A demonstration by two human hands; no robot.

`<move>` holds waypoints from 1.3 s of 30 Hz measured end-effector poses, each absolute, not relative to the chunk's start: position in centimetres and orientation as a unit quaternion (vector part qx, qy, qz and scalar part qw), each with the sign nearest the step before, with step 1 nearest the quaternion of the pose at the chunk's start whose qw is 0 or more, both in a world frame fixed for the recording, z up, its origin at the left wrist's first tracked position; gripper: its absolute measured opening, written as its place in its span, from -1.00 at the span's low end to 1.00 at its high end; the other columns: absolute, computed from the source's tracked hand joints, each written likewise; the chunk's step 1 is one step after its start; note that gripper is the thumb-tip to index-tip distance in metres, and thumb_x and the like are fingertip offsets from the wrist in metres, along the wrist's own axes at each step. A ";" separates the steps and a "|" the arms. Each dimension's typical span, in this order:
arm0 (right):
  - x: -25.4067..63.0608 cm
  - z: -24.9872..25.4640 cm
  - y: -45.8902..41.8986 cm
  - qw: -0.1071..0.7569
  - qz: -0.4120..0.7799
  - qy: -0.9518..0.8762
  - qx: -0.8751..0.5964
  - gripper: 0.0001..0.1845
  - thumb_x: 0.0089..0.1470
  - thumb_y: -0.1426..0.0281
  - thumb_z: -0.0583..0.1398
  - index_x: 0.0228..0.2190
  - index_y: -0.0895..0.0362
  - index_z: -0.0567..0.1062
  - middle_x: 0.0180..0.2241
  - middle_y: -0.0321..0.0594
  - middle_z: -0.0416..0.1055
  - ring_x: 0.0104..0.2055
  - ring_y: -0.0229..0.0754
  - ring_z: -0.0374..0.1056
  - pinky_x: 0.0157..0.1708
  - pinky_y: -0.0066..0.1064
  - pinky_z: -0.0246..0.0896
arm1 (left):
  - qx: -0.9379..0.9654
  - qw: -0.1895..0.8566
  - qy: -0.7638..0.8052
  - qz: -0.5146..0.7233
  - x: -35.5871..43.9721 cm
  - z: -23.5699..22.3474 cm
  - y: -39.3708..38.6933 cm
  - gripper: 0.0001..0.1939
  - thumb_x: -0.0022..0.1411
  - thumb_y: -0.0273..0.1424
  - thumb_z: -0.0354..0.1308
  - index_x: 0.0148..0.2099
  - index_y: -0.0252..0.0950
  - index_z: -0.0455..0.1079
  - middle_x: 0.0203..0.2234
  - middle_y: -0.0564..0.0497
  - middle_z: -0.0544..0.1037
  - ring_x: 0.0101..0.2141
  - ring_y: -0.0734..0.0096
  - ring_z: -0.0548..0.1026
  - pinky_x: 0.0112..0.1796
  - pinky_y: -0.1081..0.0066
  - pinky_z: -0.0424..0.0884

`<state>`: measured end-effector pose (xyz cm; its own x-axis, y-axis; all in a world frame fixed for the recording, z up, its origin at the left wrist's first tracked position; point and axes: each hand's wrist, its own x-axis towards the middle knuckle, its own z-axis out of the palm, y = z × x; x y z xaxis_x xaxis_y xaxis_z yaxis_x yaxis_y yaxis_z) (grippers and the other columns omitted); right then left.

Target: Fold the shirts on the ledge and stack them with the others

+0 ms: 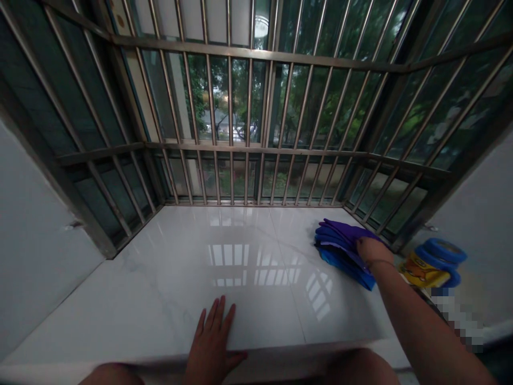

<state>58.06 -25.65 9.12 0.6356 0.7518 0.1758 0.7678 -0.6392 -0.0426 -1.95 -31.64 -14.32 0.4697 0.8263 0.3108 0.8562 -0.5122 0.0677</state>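
A folded bundle of purple and blue cloth (340,240) rests at the right side of the glossy white window sill (168,321), its layers fanned toward the left. My right hand (371,251) is closed on the bundle's upper right edge, with the fingertips partly hidden in the folds. Near the front edge, my left hand (212,334) lies flat on the sill, fingers stretched forward and thumb out to the right, holding nothing. I cannot make out what kind of cloth article the bundle is.
Metal window bars (248,149) enclose the sill at the back and both sides. A yellow and blue plastic jar (433,262) with a handle stands at the right, beyond my right forearm. White walls flank the sill. My knees (360,366) are at the front edge.
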 end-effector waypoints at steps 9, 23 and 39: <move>58.8 7.2 -25.7 0.049 -0.025 -0.459 -0.886 -0.39 0.44 0.02 0.09 -0.03 0.24 0.72 -0.05 0.20 0.67 -0.07 0.19 0.62 -0.14 -0.15 0.44 | -0.853 -0.009 -0.512 -0.100 -1.5 -13.2 -31.7 0.22 0.07 0.15 0.52 0.64 0.00 0.11 0.62 -0.21 -0.03 0.56 -0.29 0.09 0.48 -0.32 0.04; 57.1 9.0 -27.0 0.052 -0.110 -0.551 -0.826 -0.48 0.49 0.35 0.01 -0.31 0.27 0.69 -0.30 0.16 0.60 -0.32 -0.01 0.57 -0.24 -0.20 0.28 | -0.851 0.026 -0.502 -0.152 -1.4 -13.9 -31.9 0.25 0.02 0.18 0.53 0.64 -0.01 0.15 0.61 -0.21 0.07 0.53 -0.34 0.18 0.47 -0.28 0.09; 24.5 -3.7 -39.5 0.134 0.117 -0.804 -0.568 -0.49 0.29 0.22 0.39 0.22 0.01 0.58 0.47 -0.06 0.33 0.49 0.25 0.27 0.48 0.30 0.12 | -0.862 0.048 -0.486 -0.139 -1.7 -11.7 -32.4 0.20 0.15 0.23 0.44 0.65 -0.11 0.11 0.63 -0.26 0.01 0.55 -0.28 0.11 0.49 -0.24 -0.02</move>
<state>24.50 -39.47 -3.73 -0.3200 0.9439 0.0819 0.8810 0.3282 -0.3406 -1.72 -32.43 -11.67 0.4891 0.8241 0.2856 0.8505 -0.5232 0.0532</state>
